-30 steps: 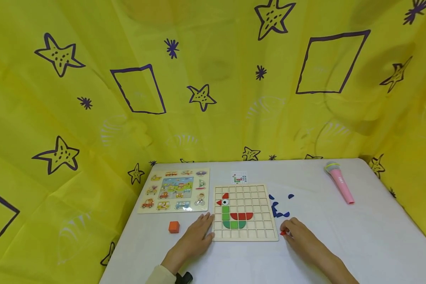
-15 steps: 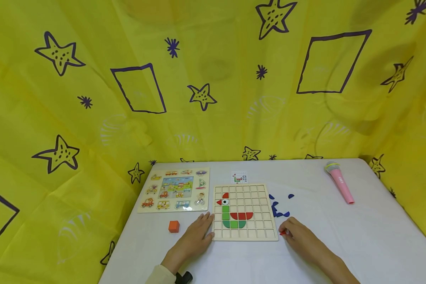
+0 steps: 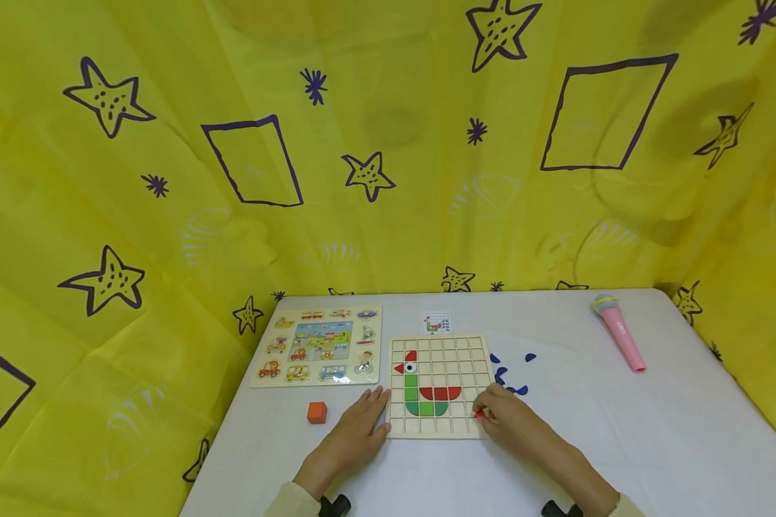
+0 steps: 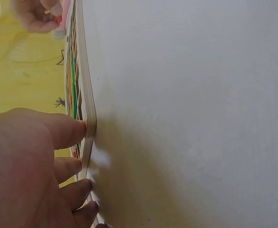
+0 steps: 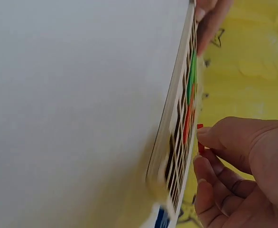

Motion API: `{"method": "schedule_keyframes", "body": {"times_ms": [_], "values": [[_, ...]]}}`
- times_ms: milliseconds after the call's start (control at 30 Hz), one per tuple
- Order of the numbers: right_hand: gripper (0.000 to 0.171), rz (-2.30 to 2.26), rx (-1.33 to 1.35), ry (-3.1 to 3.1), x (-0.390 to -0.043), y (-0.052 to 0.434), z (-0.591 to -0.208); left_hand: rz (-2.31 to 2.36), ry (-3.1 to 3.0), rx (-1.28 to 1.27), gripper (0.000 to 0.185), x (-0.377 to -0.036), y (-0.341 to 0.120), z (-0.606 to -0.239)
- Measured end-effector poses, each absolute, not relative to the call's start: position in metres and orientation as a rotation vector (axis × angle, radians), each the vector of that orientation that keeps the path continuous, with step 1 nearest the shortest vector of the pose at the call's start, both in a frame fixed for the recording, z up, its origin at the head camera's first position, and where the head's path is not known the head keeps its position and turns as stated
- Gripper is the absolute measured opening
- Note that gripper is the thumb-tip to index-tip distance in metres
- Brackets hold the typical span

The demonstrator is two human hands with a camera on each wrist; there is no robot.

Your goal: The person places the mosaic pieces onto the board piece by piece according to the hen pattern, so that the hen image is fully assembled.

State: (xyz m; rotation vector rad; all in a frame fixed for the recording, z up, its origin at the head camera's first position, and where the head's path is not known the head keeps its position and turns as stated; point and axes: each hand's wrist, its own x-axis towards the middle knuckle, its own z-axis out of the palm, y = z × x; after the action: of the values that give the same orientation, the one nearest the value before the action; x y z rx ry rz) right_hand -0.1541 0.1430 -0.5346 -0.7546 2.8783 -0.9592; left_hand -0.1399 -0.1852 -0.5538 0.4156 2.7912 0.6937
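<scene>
head view: a red piece [image 3: 479, 414] is pinched in the right hand's [image 3: 507, 422] grip above the grid board [image 3: 442, 343] on the desk [image 3: 653, 431]; the board's edge is steadied by the left hand's [image 3: 356, 431] straight fingers, nothing held.

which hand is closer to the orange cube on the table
Left. The left hand rests at the grid board's left edge, just right of the orange cube. The right hand, pinching a red piece, is across the board.
</scene>
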Motion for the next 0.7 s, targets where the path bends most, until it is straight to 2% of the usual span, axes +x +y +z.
{"method": "schedule_keyframes", "body": {"times_ms": [367,700], "values": [[0.01,-0.893,-0.969,2.812,-0.155,0.08,-0.535,0.705,2.78,0.408,0.065,-0.139,-0.184,-0.553],[0.017,-0.908,-1.068,2.796,-0.156,0.06,-0.541,0.7,2.799,0.436,0.064,-0.139,-0.185,-0.551]]}}
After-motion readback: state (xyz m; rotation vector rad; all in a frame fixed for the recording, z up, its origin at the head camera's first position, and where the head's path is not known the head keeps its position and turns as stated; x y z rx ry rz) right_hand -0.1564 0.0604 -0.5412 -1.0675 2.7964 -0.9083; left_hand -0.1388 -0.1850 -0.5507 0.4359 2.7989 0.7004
